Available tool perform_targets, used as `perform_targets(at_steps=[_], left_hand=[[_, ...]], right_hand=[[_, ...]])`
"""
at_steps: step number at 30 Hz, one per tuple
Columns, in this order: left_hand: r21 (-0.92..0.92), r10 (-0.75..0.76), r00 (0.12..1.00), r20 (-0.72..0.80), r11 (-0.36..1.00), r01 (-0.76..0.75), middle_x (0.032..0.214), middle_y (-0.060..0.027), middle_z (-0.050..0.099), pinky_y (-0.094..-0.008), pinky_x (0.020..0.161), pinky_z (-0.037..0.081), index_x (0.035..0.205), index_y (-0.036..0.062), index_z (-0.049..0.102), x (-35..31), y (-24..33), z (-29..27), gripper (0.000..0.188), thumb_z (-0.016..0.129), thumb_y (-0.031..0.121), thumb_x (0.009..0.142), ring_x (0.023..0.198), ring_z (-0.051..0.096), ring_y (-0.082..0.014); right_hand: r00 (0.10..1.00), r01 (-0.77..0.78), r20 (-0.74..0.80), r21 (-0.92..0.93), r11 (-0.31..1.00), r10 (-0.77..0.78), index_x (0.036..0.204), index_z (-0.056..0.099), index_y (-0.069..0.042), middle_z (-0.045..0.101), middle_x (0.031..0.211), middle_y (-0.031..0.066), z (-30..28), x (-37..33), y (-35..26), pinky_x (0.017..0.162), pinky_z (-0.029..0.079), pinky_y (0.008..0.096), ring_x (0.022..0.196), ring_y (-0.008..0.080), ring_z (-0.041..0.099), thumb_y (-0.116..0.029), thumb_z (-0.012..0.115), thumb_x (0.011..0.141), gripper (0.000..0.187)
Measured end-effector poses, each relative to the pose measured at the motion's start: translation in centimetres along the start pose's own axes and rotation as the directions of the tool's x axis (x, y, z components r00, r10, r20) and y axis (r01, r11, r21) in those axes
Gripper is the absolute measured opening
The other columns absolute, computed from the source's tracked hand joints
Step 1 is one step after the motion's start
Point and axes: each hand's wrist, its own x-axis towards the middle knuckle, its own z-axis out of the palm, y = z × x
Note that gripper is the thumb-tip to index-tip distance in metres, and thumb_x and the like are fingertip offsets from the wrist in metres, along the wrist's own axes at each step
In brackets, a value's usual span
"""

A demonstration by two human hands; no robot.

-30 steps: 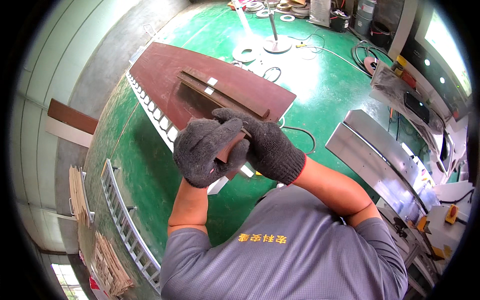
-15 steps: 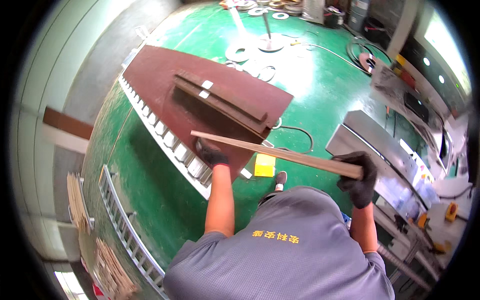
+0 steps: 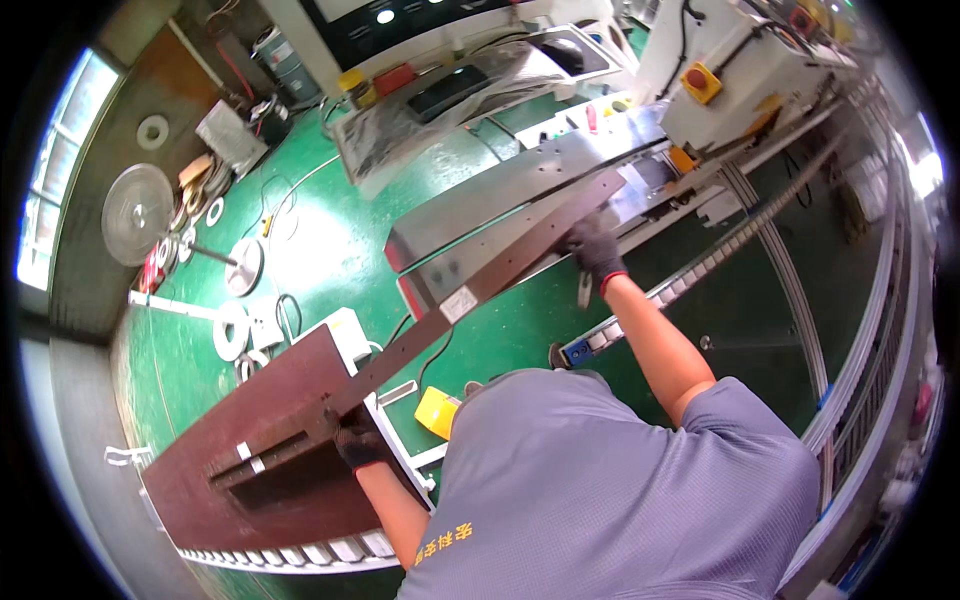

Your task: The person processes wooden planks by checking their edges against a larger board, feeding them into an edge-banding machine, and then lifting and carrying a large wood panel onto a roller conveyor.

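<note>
Across the middle of the frame, long brown board (image 3: 505,268): slanting from lower left up to upper right, with a white label (image 3: 459,304) partway along.
Left hand (image 3: 357,447): gloved, lower left of centre, at the board's lower end, fingers bent around the edge and pinching the wood.
Right hand (image 3: 597,250): gloved, right of centre, against the lower edge near the upper end; too blurred to tell whether curled shut or only propping.
Dark red panel (image 3: 300,375): lower left of the frame, beneath the board's lower end.
Metal bed (image 3: 480,222): upper centre, behind the board's upper half; contact not clear.
Board's handling: probably stiff, awkward more from length than from weight, likely a little slippery under knitted gloves.
Best hold: long edges, close to both ends, against tipping or twisting.
</note>
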Motion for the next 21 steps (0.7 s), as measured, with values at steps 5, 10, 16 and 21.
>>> perform_targets(at_steps=[5, 10, 16, 21], left_hand=[[0.249, -0.277, 0.924, 0.263, 0.945, 0.212, 0.110, -0.0083, 0.065, -0.0380, 0.102, 0.039, 0.112, 0.0041, 0.060, 7.6, -5.9, 3.5, 0.031, 0.048, 0.027, 0.096, 0.106, 0.057, -0.0240], [0.254, -0.383, 0.891, 0.243, 0.912, 0.322, 0.100, -0.0081, 0.066, -0.0378, 0.088, 0.046, 0.105, 0.0087, 0.061, 8.9, -12.1, 9.9, 0.026, 0.052, 0.030, 0.095, 0.092, 0.061, -0.0228], [0.737, -0.239, 0.837, 0.491, 0.627, -0.253, 0.096, -0.0042, 0.061, -0.0345, 0.081, 0.049, 0.106, 0.0032, 0.058, 6.5, -12.8, 9.6, 0.023, 0.063, 0.013, 0.086, 0.090, 0.060, -0.0196], [0.774, 0.285, 0.875, 0.392, 0.412, -0.481, 0.101, -0.0083, 0.064, -0.0310, 0.079, 0.049, 0.116, -0.0023, 0.058, 0.7, -6.1, 6.9, 0.032, 0.061, 0.009, 0.087, 0.089, 0.060, -0.0180]], right_hand=[[0.980, 0.130, 0.128, 0.184, 0.974, -0.155, 0.119, 0.045, -0.009, 0.053, 0.109, 0.0227, 2.4, -2.9, -8.3, 0.090, 0.036, 0.0526, 0.095, 0.0447, 0.048, -0.011, 0.060, 0.071, 0.050], [0.878, -0.369, 0.247, 0.896, 0.248, 0.411, 0.140, -0.019, -0.002, 0.060, 0.073, 0.0186, 2.5, 0.9, -11.9, 0.035, 0.043, 0.0353, 0.047, 0.0239, 0.056, -0.010, 0.053, 0.077, 0.096], [0.875, -0.362, 0.132, 0.818, 0.447, 0.466, 0.144, -0.004, -0.010, 0.061, 0.097, 0.0229, 4.4, 6.1, -5.8, 0.037, 0.045, 0.0372, 0.057, 0.0273, 0.061, -0.008, 0.054, 0.078, 0.088], [0.988, -0.083, 0.135, 0.064, 0.994, 0.074, 0.096, 0.059, -0.014, 0.061, 0.066, 0.0135, 2.9, 8.7, 4.1, 0.066, 0.045, 0.0496, 0.067, 0.0290, 0.062, -0.029, 0.057, 0.084, 0.020]])
